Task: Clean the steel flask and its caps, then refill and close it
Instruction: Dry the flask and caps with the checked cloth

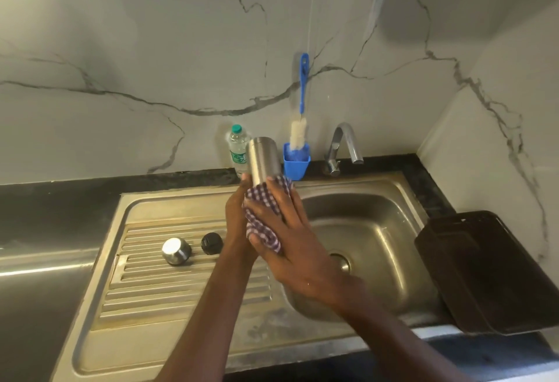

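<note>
The steel flask (262, 159) is held up over the sink's drainboard, its closed base end pointing up and away. A checked purple-and-white cloth (261, 215) is wrapped round its lower part. My left hand (237, 215) grips the flask from the left, partly behind the cloth. My right hand (287, 239) presses the cloth against the flask from the right. The steel cap (176, 251) and the black inner cap (211, 243) rest apart on the ribbed drainboard (151, 284), left of my arms. The flask's mouth is hidden by the cloth and hands.
The sink basin (372, 230) with its drain lies to the right, below the tap (343, 145). At the wall stand a plastic water bottle (237, 147) and a blue holder (296, 162) with a bottle brush (301, 109). A dark tray (484, 269) sits at the right.
</note>
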A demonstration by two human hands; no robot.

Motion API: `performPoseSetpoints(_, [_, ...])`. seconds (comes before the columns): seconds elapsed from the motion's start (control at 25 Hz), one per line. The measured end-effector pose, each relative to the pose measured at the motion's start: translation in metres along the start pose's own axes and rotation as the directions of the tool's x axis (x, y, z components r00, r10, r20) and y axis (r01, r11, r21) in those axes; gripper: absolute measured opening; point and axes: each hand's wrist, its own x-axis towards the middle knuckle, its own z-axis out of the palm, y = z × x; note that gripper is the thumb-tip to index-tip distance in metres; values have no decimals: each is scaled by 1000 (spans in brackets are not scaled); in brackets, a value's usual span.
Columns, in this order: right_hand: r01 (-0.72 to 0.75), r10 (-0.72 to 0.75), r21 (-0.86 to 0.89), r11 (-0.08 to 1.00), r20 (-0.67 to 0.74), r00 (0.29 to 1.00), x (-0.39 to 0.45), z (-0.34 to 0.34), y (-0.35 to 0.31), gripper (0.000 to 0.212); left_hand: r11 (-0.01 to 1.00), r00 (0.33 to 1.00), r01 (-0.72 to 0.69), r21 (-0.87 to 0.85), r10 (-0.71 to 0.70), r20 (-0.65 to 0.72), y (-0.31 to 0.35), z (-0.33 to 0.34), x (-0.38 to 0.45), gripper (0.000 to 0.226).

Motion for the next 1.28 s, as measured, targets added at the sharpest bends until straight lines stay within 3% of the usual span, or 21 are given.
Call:
performPoseSetpoints(0.08, [-11, 7, -52, 999, -83, 997, 35, 0, 3, 71, 1000, 999, 2, 25, -3, 38, -10, -1, -6, 39])
performPoseSetpoints(0.16, [-118, 172, 262, 958, -194, 966, 69, -18, 6, 73, 999, 997, 29, 31, -31, 75, -11, 5, -17, 40])
performPoseSetpoints(0.2, [-189, 318, 507, 841, -180, 931, 79, -28, 7, 75, 999, 997, 28, 33, -31, 77, -9, 9, -21, 43])
performPoseSetpoints(0.24, [-263, 419, 669, 695, -80, 904, 84, -35, 10, 75, 999, 997, 11, 48, -15, 73, -5, 16, -27, 51])
performPoseSetpoints(0.28, [-308, 440, 724, 617, 7, 898, 83, -39, 8, 69, 998, 998, -6, 58, 2, 70, -2, 22, -29, 59])
performPoseSetpoints(0.4, [-289, 353, 634, 717, 27, 935, 54, -24, -3, 50, 997, 997, -64, 30, 63, 53, 5, 23, -24, 71])
performPoseSetpoints(0.48, [-195, 227, 539, 819, 8, 974, 22, -14, -7, 50, 997, 997, -82, 7, 82, 7, 10, 13, -11, 80])
performPoseSetpoints(0.6, [-77, 54, 284, 956, 87, 995, -22, -10, -15, 62, 995, 996, -83, 51, 84, -19, 3, -8, 13, 92])
performPoseSetpoints(0.64, [-42, 29, 178, 983, 76, 997, -26, -7, -15, 63, 996, 997, -78, 53, 78, 1, 1, -8, 9, 84])
performPoseSetpoints(0.76, [-49, 39, -110, 993, -96, 995, 11, 1, -6, 71, 994, 999, -38, 102, 35, 25, -7, -3, -11, 31])
performPoseSetpoints(0.8, [-100, 84, -83, 992, -180, 980, 31, -1, -4, 72, 991, 997, -43, 126, 35, 62, -10, -3, -15, 27])
performPoseSetpoints(0.88, [-166, 246, 273, 947, -291, 925, 63, -18, 6, 65, 994, 993, -23, 110, 10, 117, -9, 2, -23, 29])
performPoseSetpoints(0.96, [-179, 393, 673, 718, -180, 902, 73, -32, 9, 50, 995, 996, -9, 100, 0, 93, -1, 13, -30, 42])
performPoseSetpoints(1.0, [-229, 412, 713, 663, -92, 907, 71, -33, 10, 46, 996, 994, -6, 86, -3, 105, 0, 18, -30, 53])
performPoseSetpoints(1.12, [-293, 371, 590, 752, -12, 929, 41, -16, 3, 53, 997, 993, -27, 71, 19, 116, 6, 23, -28, 72])
performPoseSetpoints(1.2, [-225, 260, 493, 840, -2, 966, 7, -6, -2, 67, 999, 996, -40, 21, 39, 78, 10, 13, -13, 78])
performPoseSetpoints(1.28, [-115, 121, 359, 926, 4, 993, -17, -6, -8, 66, 999, 998, -31, 25, 29, 54, 7, 3, 3, 82])
